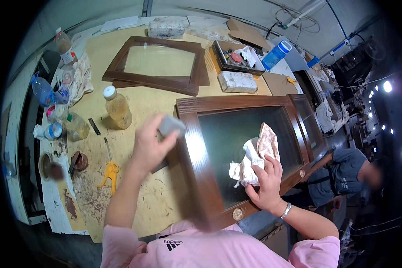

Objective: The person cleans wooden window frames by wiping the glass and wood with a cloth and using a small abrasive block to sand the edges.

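Observation:
My left hand (148, 145) is closed around a small grey block (171, 125), blurred by motion, which looks like a sanding sponge. It is held just over the left rail of a brown wooden-framed glass door (200, 166). My right hand (270, 186) grips the lower end of a crumpled white rag (253, 157) that lies on the glass (223, 129). The fingertips press on the rag, and the wrist carries a metal bracelet (286, 210). The door reaches toward my body, its near left corner blurred.
Another brown frame (154, 82) lies at the back. A capped bottle of yellowish liquid (118, 108), a yellow-handled tool (109, 172) and several bottles stand or lie on the left. A tool box (239, 58) and a blue bottle (277, 55) are behind. A person (344, 174) stands at the right.

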`<state>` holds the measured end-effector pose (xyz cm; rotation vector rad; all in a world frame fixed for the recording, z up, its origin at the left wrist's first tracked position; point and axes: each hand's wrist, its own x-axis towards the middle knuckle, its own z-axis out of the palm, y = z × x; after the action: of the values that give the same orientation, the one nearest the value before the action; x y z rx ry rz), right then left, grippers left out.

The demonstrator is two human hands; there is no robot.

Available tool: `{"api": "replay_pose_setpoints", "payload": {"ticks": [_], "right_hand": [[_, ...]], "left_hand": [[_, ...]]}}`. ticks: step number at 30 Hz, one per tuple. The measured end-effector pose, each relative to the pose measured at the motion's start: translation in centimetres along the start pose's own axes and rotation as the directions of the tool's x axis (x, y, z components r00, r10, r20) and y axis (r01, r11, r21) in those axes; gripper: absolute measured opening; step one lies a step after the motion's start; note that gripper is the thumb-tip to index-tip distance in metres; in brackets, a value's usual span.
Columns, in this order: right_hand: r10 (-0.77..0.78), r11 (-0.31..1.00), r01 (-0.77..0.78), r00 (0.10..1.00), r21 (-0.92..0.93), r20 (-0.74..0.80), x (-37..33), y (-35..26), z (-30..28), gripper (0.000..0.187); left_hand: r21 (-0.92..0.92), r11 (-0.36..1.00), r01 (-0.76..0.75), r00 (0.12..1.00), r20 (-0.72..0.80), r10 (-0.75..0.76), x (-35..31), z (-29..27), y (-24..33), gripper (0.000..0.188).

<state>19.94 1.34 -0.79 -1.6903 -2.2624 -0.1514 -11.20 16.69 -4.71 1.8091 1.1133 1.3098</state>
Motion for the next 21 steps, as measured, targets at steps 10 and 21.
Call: {"api": "replay_pose_setpoints", "payload": {"ticks": [10,21], "right_hand": [[-0.005,1.0,0.005,1.0,0.007,-0.012,0.6,0.1,-0.2,0.044],[0.019,0.994,-0.002,0.987,0.108,-0.159,19.2,4.0,2.2,0.023]], "left_hand": [[0.081,0.996,0.042,0.996,-0.084,-0.036,8.8,-0.8,-5.0,0.03],[-0.039,0.995,0.087,0.996,0.006,-0.087,2.9,-0.4,0.2,0.031]]}}
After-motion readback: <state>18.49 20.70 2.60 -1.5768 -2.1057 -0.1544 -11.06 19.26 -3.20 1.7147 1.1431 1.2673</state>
